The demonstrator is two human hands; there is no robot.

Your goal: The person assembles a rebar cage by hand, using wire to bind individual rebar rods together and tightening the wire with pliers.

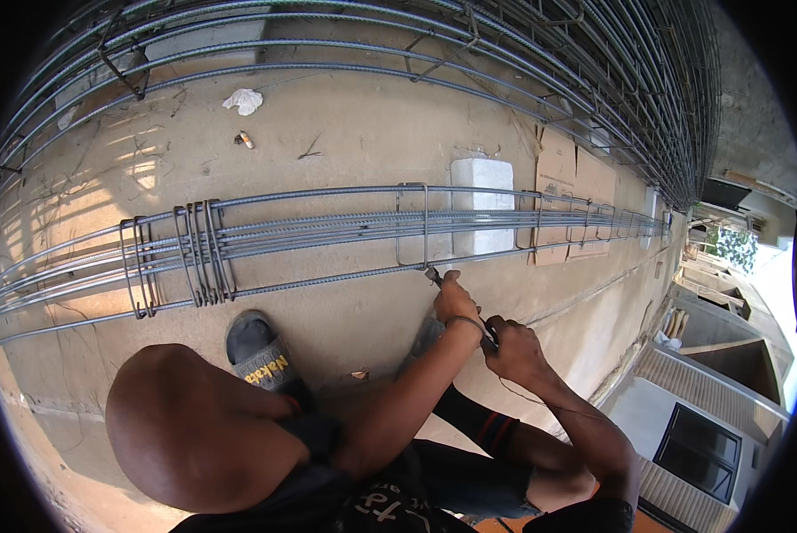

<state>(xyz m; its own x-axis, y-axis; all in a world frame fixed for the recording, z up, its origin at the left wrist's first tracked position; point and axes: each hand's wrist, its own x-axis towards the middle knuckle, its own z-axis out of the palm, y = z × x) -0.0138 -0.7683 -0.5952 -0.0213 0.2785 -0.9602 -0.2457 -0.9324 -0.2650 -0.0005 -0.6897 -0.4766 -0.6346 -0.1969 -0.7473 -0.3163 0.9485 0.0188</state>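
My left hand [454, 302] is closed at the near lower bar of a long rebar cage [327, 280], beside a square stirrup [427, 226]. A small dark metal tip [432, 275] shows past its fingers, against the bar. What the fingers grip is hidden. Just behind and to the right, my right hand [514, 351] is wrapped around a dark-handled tool [491, 336], its kind not clear. A thin wire [523, 393] trails from near the right hand along the forearm.
Bunched stirrups [205, 253] sit on the cage's left part. A white block [483, 204] and flat cardboard [576, 169] lie by the cage. More rebar [505, 53] is stacked at the far side. My slippered left foot [261, 351] rests near the cage.
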